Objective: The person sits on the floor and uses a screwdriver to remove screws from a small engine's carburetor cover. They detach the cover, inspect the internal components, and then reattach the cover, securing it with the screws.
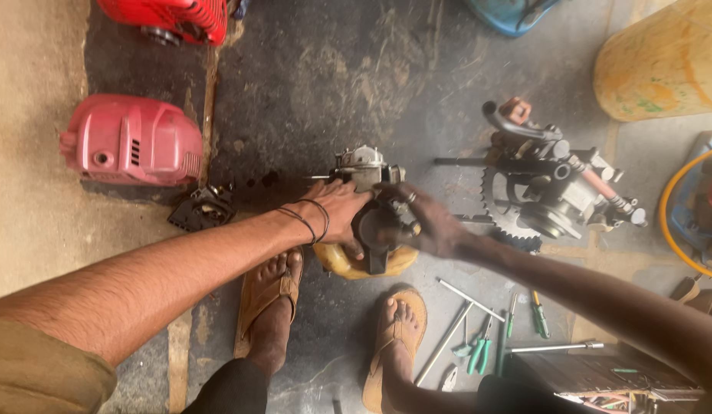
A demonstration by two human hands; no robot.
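A small engine (369,178) with a grey metal top and a black body stands on the oily concrete floor, over a yellowish fuel tank (337,263). My left hand (339,211), with black bands at the wrist, grips the engine's left side. My right hand (423,218), wearing a ring, holds the engine's right side near a black round part. Both arms reach in from the bottom corners. My two sandalled feet are just below the engine.
A pink engine cover (131,141) lies at left and a red one (170,17) at top left. A black plastic piece (202,208) sits beside the pink cover. Another dismantled engine with a sprocket (551,184) is at right. Pliers, screwdrivers and a T-wrench (467,318) lie at bottom right. A yellow drum (662,61) stands at top right.
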